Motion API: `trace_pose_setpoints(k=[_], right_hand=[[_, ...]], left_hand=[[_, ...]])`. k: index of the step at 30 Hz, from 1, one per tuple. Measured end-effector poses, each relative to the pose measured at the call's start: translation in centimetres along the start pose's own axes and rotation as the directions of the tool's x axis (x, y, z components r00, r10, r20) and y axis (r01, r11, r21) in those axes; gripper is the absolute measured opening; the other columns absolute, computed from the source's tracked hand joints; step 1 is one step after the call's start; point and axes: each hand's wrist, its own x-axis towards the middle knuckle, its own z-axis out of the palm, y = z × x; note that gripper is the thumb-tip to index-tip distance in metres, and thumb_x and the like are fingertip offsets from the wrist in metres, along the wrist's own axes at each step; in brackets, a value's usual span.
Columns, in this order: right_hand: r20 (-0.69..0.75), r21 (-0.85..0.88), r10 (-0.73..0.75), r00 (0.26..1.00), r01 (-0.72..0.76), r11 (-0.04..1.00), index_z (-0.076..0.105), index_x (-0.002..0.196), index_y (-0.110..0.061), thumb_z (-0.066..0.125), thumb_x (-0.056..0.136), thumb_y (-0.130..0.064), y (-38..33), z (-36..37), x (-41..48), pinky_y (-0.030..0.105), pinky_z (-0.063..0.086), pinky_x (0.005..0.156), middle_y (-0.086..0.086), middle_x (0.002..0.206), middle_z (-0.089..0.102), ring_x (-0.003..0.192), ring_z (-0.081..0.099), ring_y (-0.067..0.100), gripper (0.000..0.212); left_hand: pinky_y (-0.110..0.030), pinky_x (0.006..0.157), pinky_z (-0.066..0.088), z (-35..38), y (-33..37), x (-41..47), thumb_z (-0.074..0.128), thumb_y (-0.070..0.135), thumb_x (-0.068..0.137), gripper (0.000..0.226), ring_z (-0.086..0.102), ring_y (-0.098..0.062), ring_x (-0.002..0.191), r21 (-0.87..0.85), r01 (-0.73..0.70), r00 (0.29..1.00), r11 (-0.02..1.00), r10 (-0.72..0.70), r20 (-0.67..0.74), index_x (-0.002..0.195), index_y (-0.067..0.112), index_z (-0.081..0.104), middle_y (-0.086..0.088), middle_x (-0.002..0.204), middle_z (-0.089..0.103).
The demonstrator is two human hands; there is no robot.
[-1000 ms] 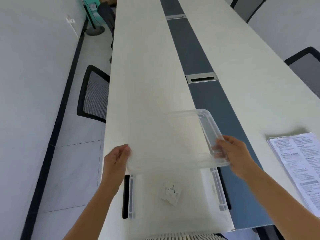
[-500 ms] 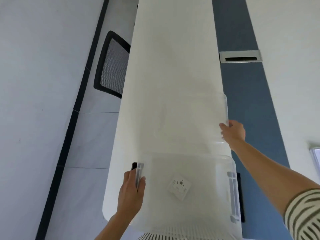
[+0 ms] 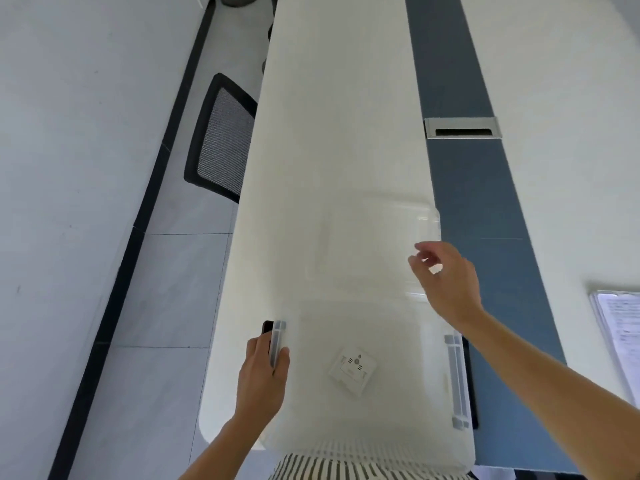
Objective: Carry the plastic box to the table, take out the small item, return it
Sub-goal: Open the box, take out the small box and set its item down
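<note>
Mesh chair (image 3: 221,140) is seen far left, tucked against the worktop (image 3: 332,98) edge, well apart from the action; no obstruction judged. Left hand (image 3: 265,377) is clamped on the left latch handle (image 3: 277,344) of the plastic box (image 3: 408,427), thumb and fingers wrapped over the rim. Box is set on the near end of the worktop, open, lid off. Small item (image 3: 353,370), a white square device, lies flat on the box floor, roughly central, tilted a little, nothing on top of it. Lid (image 3: 381,244) is laid flat on the worktop just beyond the box, clear and hard to trace; its right edge reaches the blue centre strip (image 3: 485,220). Right hand (image 3: 446,282) is held above the lid's near right part, fingers loosely spread, nothing gripped; contact with the lid cannot be told.

Step in hand is judged to be the reach-in for the item. To do it well, the box should be kept steadied by the left hand, the right hand brought down over the near lid edge into the box, and the item pinched by its opposite edges, since it lies flat and thin. Box walls are low-contrast, so rim clearance should be minded.

Further right: cable port (image 3: 462,128) in the strip, and printed papers (image 3: 620,327) at the far right edge, both well apart, not in the way.
</note>
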Motion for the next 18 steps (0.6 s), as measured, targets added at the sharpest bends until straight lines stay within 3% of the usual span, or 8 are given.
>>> trace_pose_setpoints(k=[2,4,6,8,10,13,16,18], right_hand=[[0.108,-0.008,-0.114,0.988,0.115,0.993,0.066,0.100,-0.028,0.062,0.086,-0.032,-2.1,0.3,-4.5,0.018,0.048,0.071,-0.016,0.085,0.068,0.075,0.061,0.000,0.015],[0.286,-0.092,-0.167,0.944,0.200,0.975,0.065,0.106,-0.029,0.060,0.086,-0.035,-2.4,2.0,-7.8,0.019,0.050,0.075,-0.017,0.087,0.067,0.077,0.060,-0.003,0.021],[0.493,-0.213,-0.088,0.865,0.218,0.952,0.052,0.128,-0.028,0.057,0.086,-0.043,-1.5,4.5,-9.8,0.028,0.050,0.089,-0.013,0.111,0.062,0.096,0.058,0.002,0.045],[0.613,-0.374,0.071,0.787,0.209,0.904,0.033,0.143,-0.022,0.058,0.079,-0.053,0.1,7.2,-11.0,0.034,0.045,0.095,-0.002,0.132,0.048,0.118,0.048,0.016,0.075],[0.633,-0.512,0.166,0.757,0.247,0.823,0.026,0.144,-0.016,0.064,0.070,-0.059,1.3,9.3,-12.1,0.038,0.045,0.093,0.005,0.136,0.041,0.122,0.042,0.025,0.093],[0.600,-0.600,0.180,0.779,0.290,0.746,0.031,0.136,-0.013,0.067,0.066,-0.054,2.6,11.1,-13.1,0.036,0.046,0.082,0.008,0.129,0.042,0.114,0.043,0.026,0.088],[0.567,-0.567,0.185,0.803,0.218,0.794,0.036,0.133,-0.015,0.068,0.066,-0.045,2.9,11.0,-12.8,0.034,0.047,0.081,0.007,0.127,0.043,0.114,0.043,0.025,0.079],[0.558,-0.466,0.202,0.805,0.102,0.879,0.036,0.138,-0.018,0.069,0.065,-0.046,2.3,9.8,-12.6,0.035,0.045,0.090,0.004,0.129,0.043,0.118,0.042,0.023,0.085]], left_hand=[[-0.015,0.053,0.036,0.0,-0.1,0.0,0.046,0.028,0.096,0.037,0.053,-0.006,0.066,-0.013,-0.020,1.000,1.000,0.020,-0.003,0.129,0.013,0.047,-0.005,0.103,0.051],[-0.014,0.053,0.035,0.0,-0.3,0.0,0.046,0.028,0.096,0.038,0.052,-0.007,0.066,-0.024,-0.035,0.999,0.999,0.035,-0.003,0.129,0.011,0.047,-0.005,0.101,0.050],[-0.014,0.053,0.035,0.0,-0.4,0.0,0.046,0.028,0.096,0.040,0.052,-0.006,0.066,-0.032,-0.034,0.999,0.999,0.034,-0.002,0.131,0.010,0.046,-0.005,0.102,0.050],[-0.015,0.053,0.036,-0.1,-0.4,0.0,0.047,0.028,0.095,0.041,0.052,-0.005,0.068,-0.045,-0.029,1.000,0.999,0.029,0.004,0.132,0.011,0.045,-0.003,0.105,0.049],[-0.018,0.055,0.036,-0.1,-0.4,-0.1,0.047,0.028,0.095,0.041,0.051,-0.005,0.069,-0.060,-0.023,1.000,0.998,0.024,0.012,0.133,0.011,0.045,-0.001,0.107,0.047],[-0.021,0.055,0.036,-0.1,-0.6,-0.1,0.047,0.028,0.095,0.039,0.050,-0.005,0.068,-0.074,-0.011,1.000,0.997,0.012,0.021,0.129,0.010,0.046,-0.001,0.106,0.047],[-0.028,0.064,0.044,-0.5,-0.3,-0.1,0.047,0.029,0.094,0.040,0.053,-0.013,0.074,-0.060,0.008,0.998,0.998,-0.004,0.066,0.130,0.010,0.045,-0.004,0.113,0.048],[-0.037,0.081,0.049,-1.0,-0.1,-0.3,0.050,0.030,0.092,0.043,0.055,-0.023,0.097,-0.038,-0.001,0.998,0.999,0.004,0.069,0.131,0.012,0.044,-0.008,0.127,0.047]])
